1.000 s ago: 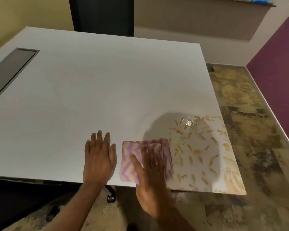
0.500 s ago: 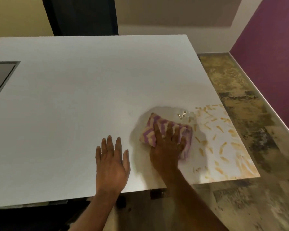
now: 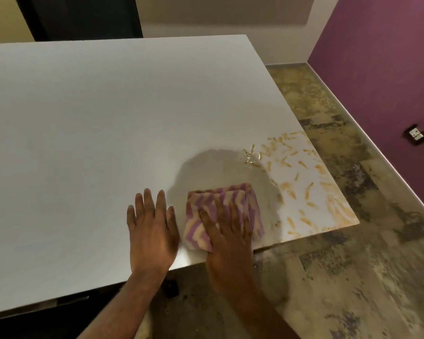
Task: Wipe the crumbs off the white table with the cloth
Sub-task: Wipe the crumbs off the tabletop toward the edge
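Note:
A folded cloth (image 3: 233, 199) with purple and cream zigzag stripes lies on the white table (image 3: 108, 123) near its front edge. My right hand (image 3: 227, 232) presses flat on the cloth, fingers spread over it. Just left of the cloth, my left hand (image 3: 151, 227) rests flat on the bare tabletop, fingers apart, holding nothing. Orange-yellow crumbs and smears (image 3: 301, 182) cover the table's near right corner, to the right of the cloth. A small wet-looking patch (image 3: 251, 159) glistens at their left edge.
The table's right edge and front edge are close to the cloth. Beyond them lies a mottled brown floor (image 3: 353, 265). A purple wall (image 3: 389, 81) with a small socket (image 3: 415, 135) stands on the right. A dark door or panel (image 3: 83, 18) is behind the table.
My right hand has drawn the cloth back toward the table's front edge, next to my left hand, after pushing it out toward the crumbs. The left hand stayed flat on the table.

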`<state>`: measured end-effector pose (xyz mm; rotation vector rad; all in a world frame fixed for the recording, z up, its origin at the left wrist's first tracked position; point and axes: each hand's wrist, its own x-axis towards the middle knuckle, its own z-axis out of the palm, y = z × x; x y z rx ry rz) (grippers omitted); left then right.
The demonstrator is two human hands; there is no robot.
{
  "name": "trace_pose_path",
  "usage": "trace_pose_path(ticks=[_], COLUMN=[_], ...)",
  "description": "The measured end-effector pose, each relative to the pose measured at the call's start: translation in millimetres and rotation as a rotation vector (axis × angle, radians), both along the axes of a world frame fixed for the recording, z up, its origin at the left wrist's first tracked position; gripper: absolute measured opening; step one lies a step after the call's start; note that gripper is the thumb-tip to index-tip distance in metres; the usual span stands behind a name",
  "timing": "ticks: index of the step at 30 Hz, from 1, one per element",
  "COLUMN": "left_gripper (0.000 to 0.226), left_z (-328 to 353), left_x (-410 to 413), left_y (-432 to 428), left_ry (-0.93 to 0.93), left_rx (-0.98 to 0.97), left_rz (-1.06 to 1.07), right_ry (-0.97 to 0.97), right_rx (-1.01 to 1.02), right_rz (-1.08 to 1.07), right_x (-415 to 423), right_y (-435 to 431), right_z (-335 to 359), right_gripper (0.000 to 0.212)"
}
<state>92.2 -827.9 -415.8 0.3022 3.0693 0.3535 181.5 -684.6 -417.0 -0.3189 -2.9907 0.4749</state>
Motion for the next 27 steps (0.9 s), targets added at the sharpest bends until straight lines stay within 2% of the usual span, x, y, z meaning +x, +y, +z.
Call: trace_pose_path(ticks=[4, 7, 11, 15, 20, 24, 27], left_gripper=[0.068, 0.069, 0.069, 0.065, 0.068, 0.071, 0.071], left_z=[-4.5, -5.7, -4.0, -0.9, 2.6, 3.7, 4.8], left_x=[-1.4, -2.9, -3.1, -1.7, -1.2, -0.7, -0.5], left_y=[0.2, 0.4, 0.7, -0.2, 0.1, 0.3, 1.1], left_ry=[0.003, 0.001, -0.007, -0.018, -0.013, -0.014, -0.007], left_rx=[-0.011, -0.012, -0.017, -0.019, -0.031, -0.046, -0.061], left_rz=[-0.018, -0.018, -0.02, -0.035, -0.045, -0.054, -0.064], right_ry=[-0.036, -0.06, -0.083, -0.067, 0.04, 0.077, 0.073], right_rx=[0.042, 0.008, -0.024, -0.065, -0.051, -0.011, 0.024], right_rz=[-0.108, -0.231, -0.326, -0.222, -0.034, -0.012, -0.076], right_x=[16.8, 4.7, -35.4, -53.0, -19.7, 24.4, 41.8], right_y=[35.8, 58.3, 60.1, 49.7, 19.1, 12.5, 28.7], right_z=[8.9, 12.0, 10.1, 8.9, 5.3, -3.1, -2.5], right_gripper=[0.071, 0.081, 0.072, 0.064, 0.07, 0.086, 0.098])
